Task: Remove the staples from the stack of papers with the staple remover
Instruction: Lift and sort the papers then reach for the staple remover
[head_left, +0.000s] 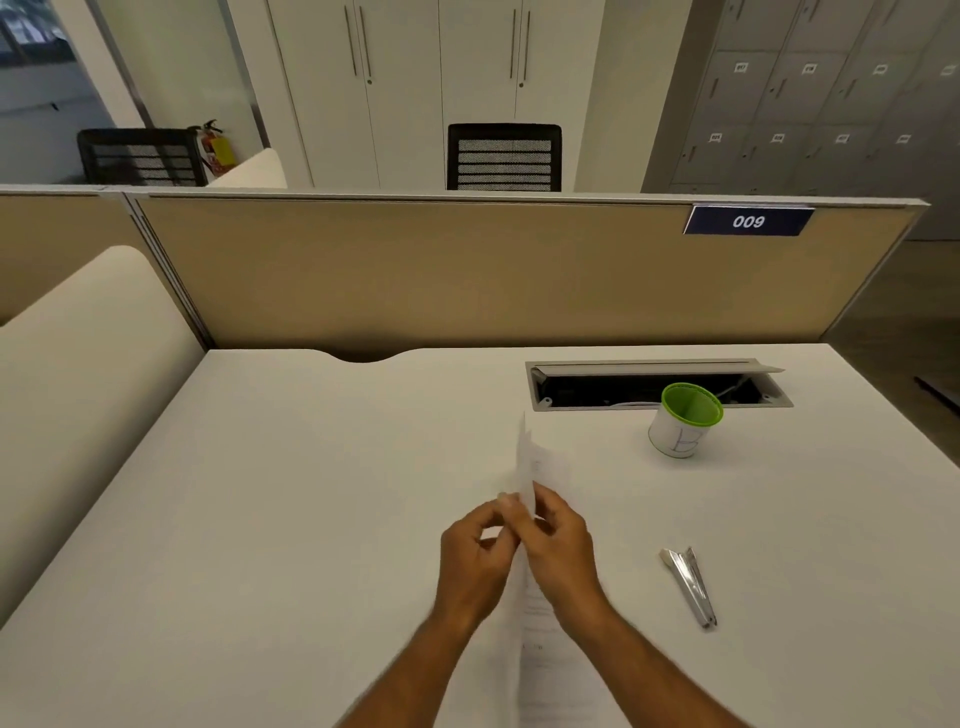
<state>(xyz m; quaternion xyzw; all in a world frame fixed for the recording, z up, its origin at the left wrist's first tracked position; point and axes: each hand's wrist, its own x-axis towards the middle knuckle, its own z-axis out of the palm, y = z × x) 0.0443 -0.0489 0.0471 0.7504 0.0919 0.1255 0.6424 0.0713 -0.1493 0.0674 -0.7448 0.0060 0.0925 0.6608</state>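
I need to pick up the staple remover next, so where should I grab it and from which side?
Grip the staple remover around its narrow metal middle, coming down from above with the right hand. It lies flat on the desk to that hand's right, long axis running away from you, so fingers can pinch across its width.

You face a white table (311, 467) backed by a tan partition (415, 270) carrying a "009" sign (748, 221). Beyond it stand a black mesh chair (504, 158), white cabinets (436, 78), grey lockers (810, 98) and a fire extinguisher (214, 148).

Green-rimmed white cup (681, 422); silver staple remover (691, 584).
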